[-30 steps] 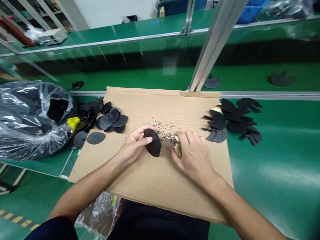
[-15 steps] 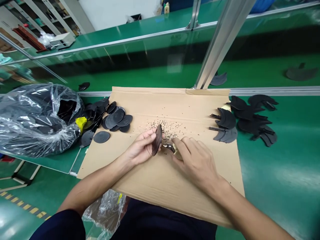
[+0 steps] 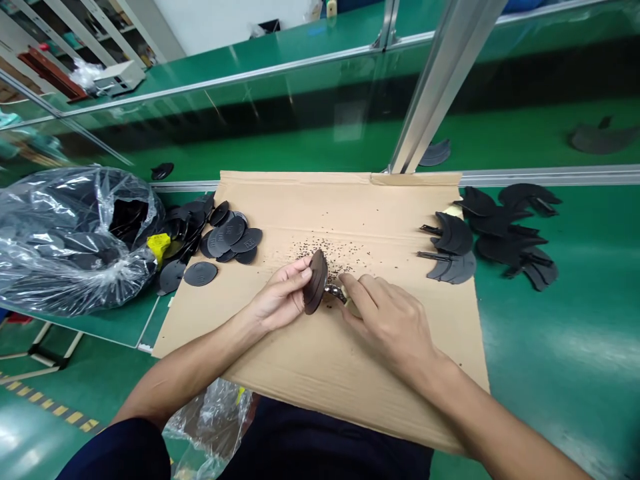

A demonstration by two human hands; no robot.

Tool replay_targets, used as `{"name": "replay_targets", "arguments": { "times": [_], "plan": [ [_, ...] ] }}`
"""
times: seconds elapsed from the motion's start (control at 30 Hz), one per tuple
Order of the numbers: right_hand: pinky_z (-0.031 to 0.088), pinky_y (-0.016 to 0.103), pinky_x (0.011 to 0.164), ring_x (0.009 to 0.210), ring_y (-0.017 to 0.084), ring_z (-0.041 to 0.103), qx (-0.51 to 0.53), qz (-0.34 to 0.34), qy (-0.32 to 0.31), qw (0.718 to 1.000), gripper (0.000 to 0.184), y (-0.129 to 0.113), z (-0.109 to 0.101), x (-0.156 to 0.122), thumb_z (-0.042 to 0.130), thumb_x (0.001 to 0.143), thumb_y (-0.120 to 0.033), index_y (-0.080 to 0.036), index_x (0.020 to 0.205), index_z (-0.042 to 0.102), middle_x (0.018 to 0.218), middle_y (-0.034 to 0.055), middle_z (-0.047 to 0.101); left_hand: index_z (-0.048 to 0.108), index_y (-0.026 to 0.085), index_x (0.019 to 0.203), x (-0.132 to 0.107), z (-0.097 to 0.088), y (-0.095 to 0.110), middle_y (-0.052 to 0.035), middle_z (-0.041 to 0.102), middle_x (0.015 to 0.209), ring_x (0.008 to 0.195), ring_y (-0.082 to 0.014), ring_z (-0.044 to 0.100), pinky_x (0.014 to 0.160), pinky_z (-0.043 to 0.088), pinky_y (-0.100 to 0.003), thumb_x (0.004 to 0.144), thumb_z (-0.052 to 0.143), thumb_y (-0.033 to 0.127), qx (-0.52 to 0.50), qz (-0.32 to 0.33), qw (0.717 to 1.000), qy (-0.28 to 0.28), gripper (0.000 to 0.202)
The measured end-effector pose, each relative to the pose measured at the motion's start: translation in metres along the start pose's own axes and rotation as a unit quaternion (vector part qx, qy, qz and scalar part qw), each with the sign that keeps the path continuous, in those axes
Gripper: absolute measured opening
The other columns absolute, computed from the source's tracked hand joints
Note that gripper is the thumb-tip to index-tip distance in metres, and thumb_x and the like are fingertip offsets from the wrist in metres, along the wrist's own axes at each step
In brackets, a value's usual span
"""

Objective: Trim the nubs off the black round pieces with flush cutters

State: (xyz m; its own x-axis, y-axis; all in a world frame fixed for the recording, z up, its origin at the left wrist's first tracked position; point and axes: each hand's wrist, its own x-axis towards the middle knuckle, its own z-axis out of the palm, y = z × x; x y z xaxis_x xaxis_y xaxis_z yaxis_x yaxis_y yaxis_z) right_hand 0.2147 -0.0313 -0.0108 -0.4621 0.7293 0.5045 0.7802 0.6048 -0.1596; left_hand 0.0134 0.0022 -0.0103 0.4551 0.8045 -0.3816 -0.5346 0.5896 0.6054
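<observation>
The left hand's grip [image 3: 283,293] is clamped on the rim of a dark, thin, round-edged disc [image 3: 315,283], tilted above a flat brown cardboard sheet [image 3: 380,393]; the right hand's grip [image 3: 390,313] is wrapped around a shiny metal tool with cream handles [image 3: 335,291], its tip at the disc's edge. The disc looks light, fairly stiff, perhaps slippery, hardly fragile, best pinched across its faces, clear of the tip. Raised marks on black oval discs [image 3: 233,230] are unreadable.
</observation>
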Motion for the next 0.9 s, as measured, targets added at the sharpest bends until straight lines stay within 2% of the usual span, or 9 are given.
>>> {"name": "replay_targets", "arguments": {
  "times": [0.23, 0.33, 0.43, 0.57, 0.67, 0.77, 0.83, 0.9],
  "plan": [
    [0.041, 0.032, 0.058, 0.069, 0.018, 0.059, -0.006, -0.003, -0.024, 1.000, 0.025, 0.001, 0.000, 0.000, 0.049, 0.095, -0.009, -0.011, 0.115, 0.063, 0.077, 0.0044, 0.068, 0.067, 0.014, 0.101, 0.000, 0.001, -0.004, -0.0008, 0.073, 0.087, 0.063, -0.0067, 0.068, 0.064, 0.057, -0.014, 0.074, 0.087, 0.020, -0.018, 0.018, 1.000, -0.004, 0.034],
    [0.041, 0.031, 0.057, 0.069, 0.018, 0.061, 0.006, 0.009, -0.041, 0.999, 0.026, 0.001, -0.001, -0.001, 0.049, 0.094, -0.009, -0.011, 0.117, 0.062, 0.078, 0.0042, 0.069, 0.067, 0.013, 0.099, 0.001, -0.001, -0.006, -0.0020, 0.074, 0.088, 0.066, -0.0083, 0.069, 0.068, 0.059, -0.017, 0.075, 0.085, 0.019, -0.011, 0.011, 1.000, 0.001, 0.031],
    [0.039, 0.028, 0.055, 0.068, 0.017, 0.062, 0.030, 0.023, -0.057, 0.998, 0.027, 0.002, -0.002, -0.002, 0.050, 0.093, -0.009, -0.014, 0.116, 0.062, 0.078, 0.0031, 0.069, 0.066, 0.013, 0.099, 0.002, -0.002, -0.008, -0.0029, 0.074, 0.089, 0.069, -0.0096, 0.070, 0.072, 0.060, -0.019, 0.076, 0.084, 0.019, -0.008, 0.009, 1.000, 0.003, 0.030],
    [0.034, 0.027, 0.052, 0.064, 0.015, 0.061, 0.041, 0.024, -0.062, 0.997, 0.022, 0.003, -0.003, -0.002, 0.050, 0.093, -0.010, -0.014, 0.111, 0.062, 0.075, 0.0021, 0.068, 0.066, 0.013, 0.101, 0.003, 0.001, -0.008, -0.0024, 0.074, 0.086, 0.068, -0.0092, 0.070, 0.067, 0.058, -0.017, 0.077, 0.082, 0.018, -0.009, 0.014, 1.000, 0.007, 0.029],
    [0.032, 0.028, 0.051, 0.059, 0.014, 0.057, 0.010, 0.016, -0.046, 0.999, 0.024, 0.006, -0.002, -0.002, 0.045, 0.094, -0.010, -0.014, 0.110, 0.063, 0.072, 0.0012, 0.067, 0.069, 0.014, 0.102, 0.003, 0.002, -0.003, -0.0020, 0.075, 0.085, 0.069, -0.0095, 0.069, 0.065, 0.056, -0.016, 0.075, 0.081, 0.016, -0.005, 0.039, 0.999, 0.038, 0.030],
    [0.031, 0.029, 0.053, 0.060, 0.015, 0.056, -0.029, 0.015, -0.028, 0.999, 0.023, 0.009, -0.001, -0.001, 0.045, 0.094, -0.011, -0.014, 0.107, 0.064, 0.072, 0.0011, 0.067, 0.074, 0.014, 0.096, 0.001, 0.000, 0.006, -0.0019, 0.076, 0.083, 0.069, -0.0108, 0.069, 0.066, 0.055, -0.017, 0.069, 0.083, 0.018, 0.021, 0.068, 0.995, 0.072, 0.029],
    [0.031, 0.030, 0.055, 0.063, 0.016, 0.056, -0.057, 0.029, -0.025, 0.998, 0.019, 0.009, 0.000, -0.002, 0.050, 0.094, -0.016, -0.015, 0.106, 0.065, 0.072, 0.0016, 0.067, 0.076, 0.012, 0.091, -0.001, -0.002, 0.009, -0.0024, 0.075, 0.078, 0.067, -0.0116, 0.068, 0.064, 0.053, -0.018, 0.064, 0.085, 0.020, 0.061, 0.064, 0.994, 0.059, 0.029],
    [0.031, 0.031, 0.056, 0.064, 0.017, 0.057, -0.081, 0.051, -0.027, 0.995, 0.017, 0.008, 0.001, -0.002, 0.054, 0.095, -0.022, -0.015, 0.106, 0.065, 0.073, 0.0019, 0.067, 0.078, 0.012, 0.091, -0.003, -0.002, 0.010, -0.0031, 0.076, 0.077, 0.066, -0.0124, 0.067, 0.064, 0.052, -0.019, 0.062, 0.086, 0.021, 0.107, 0.039, 0.993, 0.018, 0.032]
  ]
}}
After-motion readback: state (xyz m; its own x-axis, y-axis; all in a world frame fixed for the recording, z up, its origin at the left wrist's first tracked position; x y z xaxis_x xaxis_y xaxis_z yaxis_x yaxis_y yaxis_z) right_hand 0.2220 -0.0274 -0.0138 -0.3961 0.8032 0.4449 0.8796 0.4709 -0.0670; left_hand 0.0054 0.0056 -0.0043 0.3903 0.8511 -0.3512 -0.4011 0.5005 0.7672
